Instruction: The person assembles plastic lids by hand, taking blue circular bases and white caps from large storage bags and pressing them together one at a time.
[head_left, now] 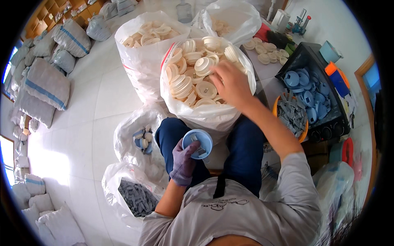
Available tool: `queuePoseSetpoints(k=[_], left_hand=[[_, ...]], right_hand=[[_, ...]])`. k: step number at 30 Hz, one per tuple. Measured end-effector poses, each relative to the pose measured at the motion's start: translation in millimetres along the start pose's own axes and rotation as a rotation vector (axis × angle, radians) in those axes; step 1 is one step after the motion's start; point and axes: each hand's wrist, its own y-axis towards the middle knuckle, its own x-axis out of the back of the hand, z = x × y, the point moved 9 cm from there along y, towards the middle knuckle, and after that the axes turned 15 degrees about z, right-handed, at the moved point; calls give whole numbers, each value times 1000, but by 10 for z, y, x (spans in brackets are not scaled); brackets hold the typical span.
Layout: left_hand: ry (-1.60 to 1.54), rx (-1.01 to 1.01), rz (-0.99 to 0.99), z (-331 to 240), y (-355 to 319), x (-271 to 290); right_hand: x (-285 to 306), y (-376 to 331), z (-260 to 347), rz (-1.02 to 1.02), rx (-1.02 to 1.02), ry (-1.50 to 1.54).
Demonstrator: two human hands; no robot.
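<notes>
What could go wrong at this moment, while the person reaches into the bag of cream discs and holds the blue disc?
1. The right hand digs into the heaped cream discs; some near the rim of the white bag might spill to the floor.
2. The gloved left hand holds the blue disc with a grey clip on it; the clip might slip off.
3. The bag leans against the knees; it could sag.

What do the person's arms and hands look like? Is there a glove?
The left hand wears a purple-grey fabric glove; the right hand is bare. Both arms come out of a light grey top whose sleeves are pushed up, leaving the forearms uncovered. The top has dark lettering across it.
</notes>
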Motion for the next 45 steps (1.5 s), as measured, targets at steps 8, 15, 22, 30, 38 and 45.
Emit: queuePoseSetpoints(k=[8,15,22,30,38,45], left_hand=[[-3,16,35,51,9,-106],[36,123,5,180,36,-139],[29,143,109,478,51,-295],[3,125,435,505,-90,-585],[-12,103,395,684,-61,-486],[-1,154,393,686,-99,-568]], right_hand=[[-660,529,-607,243,-121,-303],[30,-536,44,204,-97,424],[-258,-1525,476,317,-25,438],[-331,-1792,366,290,-110,707],[-250,-1863,460,227,-49,732],[-267,-1861,509,215,-6,705]])
